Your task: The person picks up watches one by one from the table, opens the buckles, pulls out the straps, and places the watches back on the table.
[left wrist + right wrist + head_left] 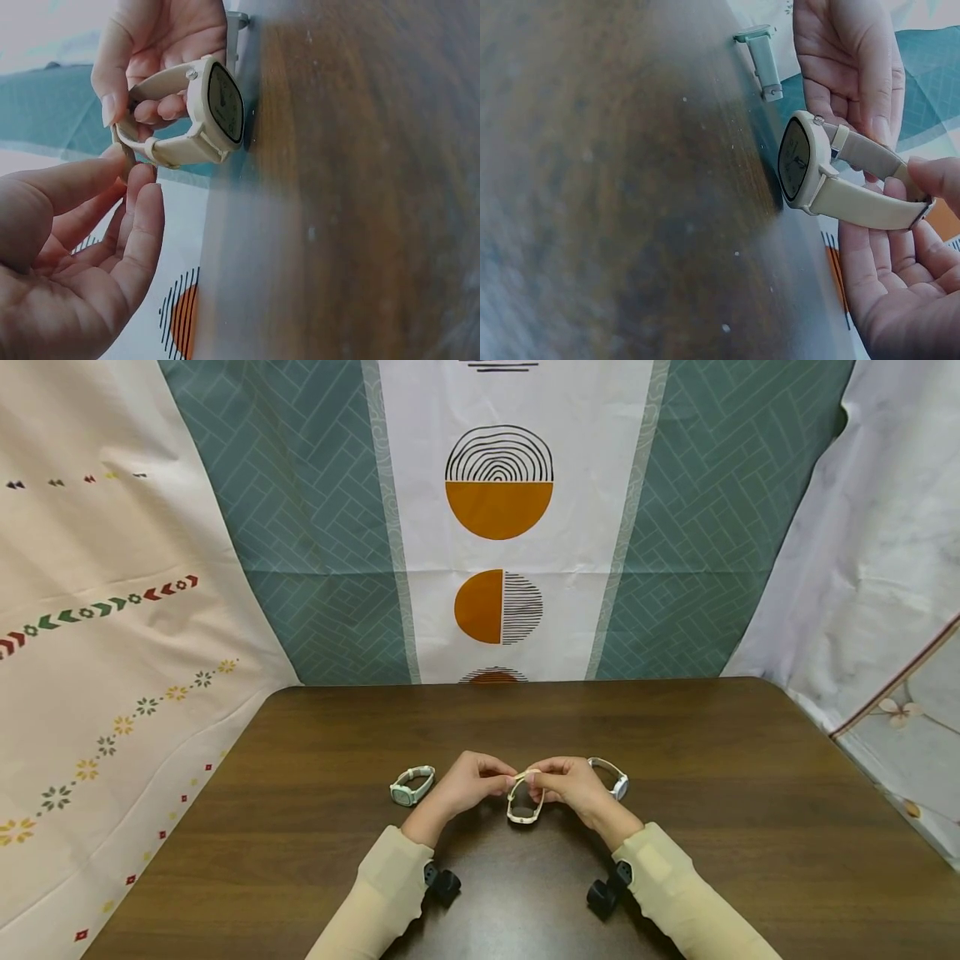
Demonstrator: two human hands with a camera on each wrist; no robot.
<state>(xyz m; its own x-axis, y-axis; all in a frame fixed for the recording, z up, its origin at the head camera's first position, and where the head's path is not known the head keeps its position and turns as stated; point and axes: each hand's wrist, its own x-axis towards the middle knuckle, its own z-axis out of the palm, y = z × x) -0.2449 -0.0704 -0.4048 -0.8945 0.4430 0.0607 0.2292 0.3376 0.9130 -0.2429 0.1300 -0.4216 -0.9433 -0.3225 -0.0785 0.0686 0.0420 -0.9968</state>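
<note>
A cream wristwatch [523, 818] is held between both hands at the middle of the table, its strap bent round in a loop. Its squarish dark-faced case [225, 103] hangs lowest, close over the tabletop. My left hand [467, 779] pinches the tip of the strap between thumb and fingers. On the other side my right hand [576, 787] pinches the strap [866, 202] near the buckle. The fingertips of the two hands almost meet at the top of the loop.
A pale green watch [402, 794] stands on the brown table [300, 860] beside the left hand. Just behind the right hand is a white watch [618, 788]. Patterned cloths [315, 527] hang behind the table and at both sides.
</note>
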